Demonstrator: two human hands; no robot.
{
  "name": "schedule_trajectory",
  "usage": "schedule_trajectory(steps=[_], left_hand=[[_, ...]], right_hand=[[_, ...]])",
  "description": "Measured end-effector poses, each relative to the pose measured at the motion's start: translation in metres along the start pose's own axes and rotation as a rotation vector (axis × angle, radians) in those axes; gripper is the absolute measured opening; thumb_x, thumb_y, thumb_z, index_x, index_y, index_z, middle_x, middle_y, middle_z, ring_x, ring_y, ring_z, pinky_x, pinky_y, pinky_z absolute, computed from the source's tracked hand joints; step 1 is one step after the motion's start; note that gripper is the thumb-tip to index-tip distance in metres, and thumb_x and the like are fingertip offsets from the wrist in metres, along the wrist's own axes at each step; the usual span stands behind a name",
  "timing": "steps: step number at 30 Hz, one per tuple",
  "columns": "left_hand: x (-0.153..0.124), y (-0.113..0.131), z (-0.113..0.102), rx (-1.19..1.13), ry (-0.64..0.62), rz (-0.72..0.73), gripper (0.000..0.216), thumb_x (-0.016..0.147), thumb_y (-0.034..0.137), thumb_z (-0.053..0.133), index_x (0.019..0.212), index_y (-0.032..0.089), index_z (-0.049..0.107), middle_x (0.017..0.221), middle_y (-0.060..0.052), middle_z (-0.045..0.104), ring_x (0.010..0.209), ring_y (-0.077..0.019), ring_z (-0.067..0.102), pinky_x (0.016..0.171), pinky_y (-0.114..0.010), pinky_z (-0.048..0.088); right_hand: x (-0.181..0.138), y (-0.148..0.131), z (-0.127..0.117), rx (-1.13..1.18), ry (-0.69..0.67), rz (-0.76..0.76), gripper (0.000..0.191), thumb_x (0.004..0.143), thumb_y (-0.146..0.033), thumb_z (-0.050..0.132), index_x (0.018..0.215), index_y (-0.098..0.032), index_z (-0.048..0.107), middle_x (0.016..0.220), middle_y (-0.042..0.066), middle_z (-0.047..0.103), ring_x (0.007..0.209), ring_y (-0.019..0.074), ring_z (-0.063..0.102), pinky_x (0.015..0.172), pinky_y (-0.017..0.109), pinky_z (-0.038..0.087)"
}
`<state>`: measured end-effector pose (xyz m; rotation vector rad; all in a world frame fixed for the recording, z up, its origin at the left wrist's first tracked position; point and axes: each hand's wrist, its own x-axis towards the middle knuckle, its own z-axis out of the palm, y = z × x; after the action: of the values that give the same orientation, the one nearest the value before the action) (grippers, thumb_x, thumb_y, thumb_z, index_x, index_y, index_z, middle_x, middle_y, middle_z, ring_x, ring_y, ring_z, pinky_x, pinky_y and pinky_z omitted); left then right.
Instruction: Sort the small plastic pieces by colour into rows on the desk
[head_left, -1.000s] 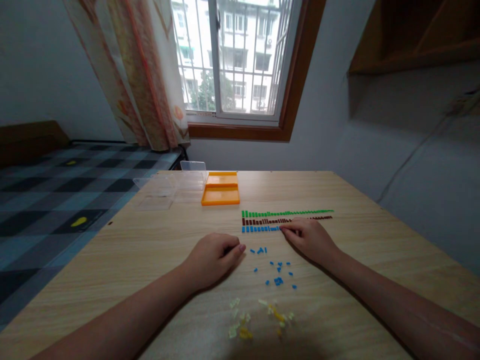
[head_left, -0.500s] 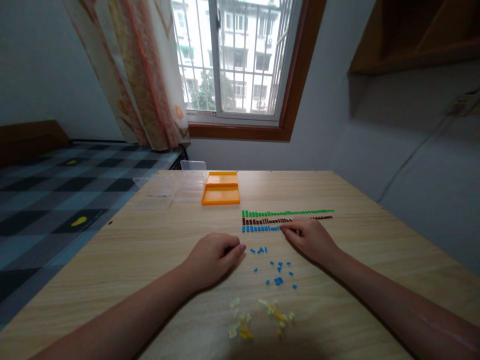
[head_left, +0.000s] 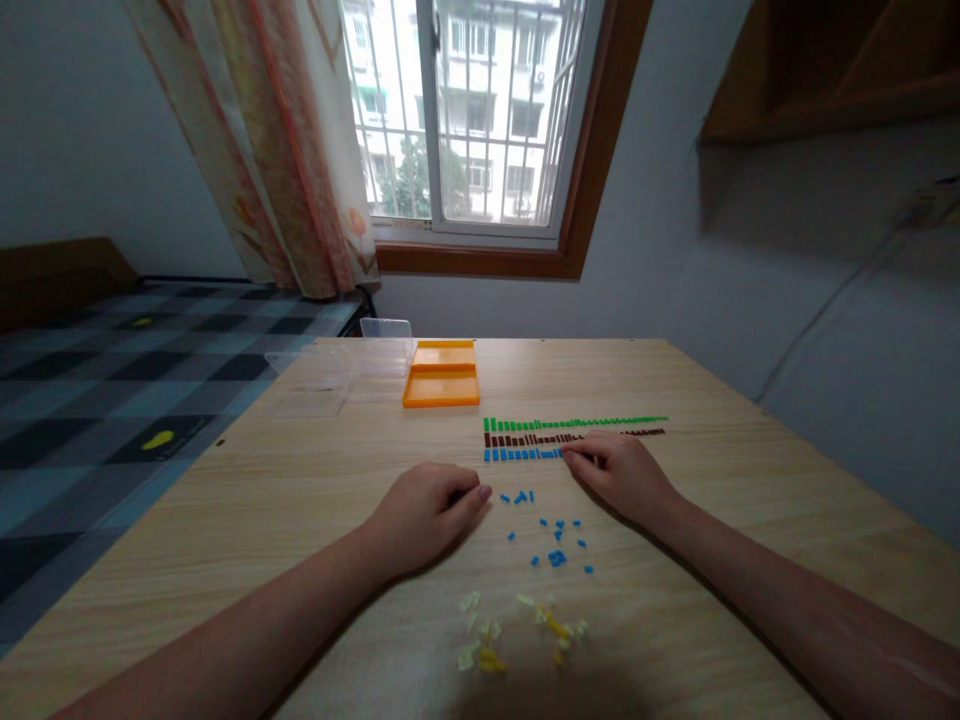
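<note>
My right hand [head_left: 626,475] is closed in a pinch at the right end of a row of small blue bricks [head_left: 514,455]. Its fingertips touch the last blue brick [head_left: 559,453], which they partly cover. Just behind run a brown row [head_left: 510,440] and a green row [head_left: 517,424] of tiny bricks. My left hand [head_left: 431,515] rests on the table, fingers curled under and thumb alongside; its inside is hidden. Between and in front of my hands lie several loose blue bricks [head_left: 556,559].
Pale clear and yellow pieces [head_left: 491,662] lie scattered near me on the wooden table [head_left: 300,560]. An orange tray [head_left: 441,404] and clear plastic boxes [head_left: 307,400] stand at the back left. A checked bed [head_left: 97,390] is beyond the left edge.
Hardly anything differs. The whole view has shifted very slightly, while both hands and the bricks keep their places.
</note>
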<state>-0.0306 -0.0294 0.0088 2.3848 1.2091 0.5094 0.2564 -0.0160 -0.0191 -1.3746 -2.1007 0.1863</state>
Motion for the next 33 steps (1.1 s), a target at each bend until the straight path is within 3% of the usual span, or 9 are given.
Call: schedule_trajectory(steps=[4, 7, 15, 22, 28, 33], left_hand=[[0.000, 0.000, 0.000, -0.008, 0.014, -0.006, 0.036, 0.095, 0.032, 0.048, 0.063, 0.017, 0.056, 0.062, 0.000, 0.059, 0.062, -0.0140, 0.052, 0.060, -0.027, 0.032], [-0.001, 0.000, 0.001, -0.039, 0.027, 0.016, 0.027, 0.096, 0.029, 0.050, 0.082, 0.019, 0.071, 0.079, -0.003, 0.070, 0.074, -0.0163, 0.060, 0.067, -0.027, 0.041], [-0.003, -0.002, 0.005, 0.081, -0.017, 0.122, 0.031, 0.098, 0.030, 0.051, 0.114, 0.029, 0.076, 0.091, -0.005, 0.069, 0.079, -0.0168, 0.064, 0.069, -0.026, 0.045], [-0.003, -0.004, 0.006, 0.117, -0.014, 0.133, 0.028, 0.097, 0.029, 0.052, 0.111, 0.028, 0.077, 0.094, -0.005, 0.069, 0.079, -0.0166, 0.065, 0.070, -0.027, 0.047], [-0.003, -0.003, 0.006, 0.080, 0.012, 0.078, 0.017, 0.091, 0.022, 0.059, 0.092, 0.023, 0.076, 0.094, -0.003, 0.069, 0.081, -0.0164, 0.065, 0.070, -0.027, 0.046], [-0.003, -0.001, 0.006, 0.080, 0.021, 0.077, 0.017, 0.090, 0.022, 0.058, 0.091, 0.023, 0.075, 0.092, -0.003, 0.068, 0.080, -0.0163, 0.064, 0.069, -0.026, 0.047]], right_hand=[[-0.005, -0.010, -0.001, 0.084, -0.080, -0.166, 0.024, 0.096, -0.026, 0.057, 0.095, -0.020, 0.080, 0.076, 0.005, 0.072, 0.068, 0.0154, 0.062, 0.064, 0.026, 0.045], [-0.010, -0.022, 0.000, 0.125, -0.164, -0.284, 0.025, 0.098, -0.026, 0.056, 0.103, -0.020, 0.079, 0.081, 0.006, 0.072, 0.071, 0.0145, 0.063, 0.064, 0.025, 0.045], [-0.013, -0.028, 0.000, 0.090, -0.238, -0.349, 0.024, 0.099, -0.025, 0.055, 0.104, -0.023, 0.079, 0.082, 0.004, 0.071, 0.075, 0.0146, 0.065, 0.066, 0.025, 0.045], [-0.014, -0.028, -0.006, 0.075, -0.243, -0.321, 0.021, 0.095, -0.021, 0.057, 0.097, -0.021, 0.077, 0.081, 0.004, 0.071, 0.071, 0.0140, 0.064, 0.065, 0.025, 0.046], [-0.013, -0.027, -0.002, 0.092, -0.225, -0.376, 0.024, 0.098, -0.024, 0.055, 0.108, -0.022, 0.077, 0.085, 0.005, 0.071, 0.075, 0.0146, 0.065, 0.066, 0.025, 0.046], [-0.013, -0.027, -0.001, 0.075, -0.252, -0.403, 0.026, 0.101, -0.029, 0.054, 0.112, -0.024, 0.076, 0.086, 0.005, 0.071, 0.077, 0.0151, 0.066, 0.069, 0.026, 0.047]])
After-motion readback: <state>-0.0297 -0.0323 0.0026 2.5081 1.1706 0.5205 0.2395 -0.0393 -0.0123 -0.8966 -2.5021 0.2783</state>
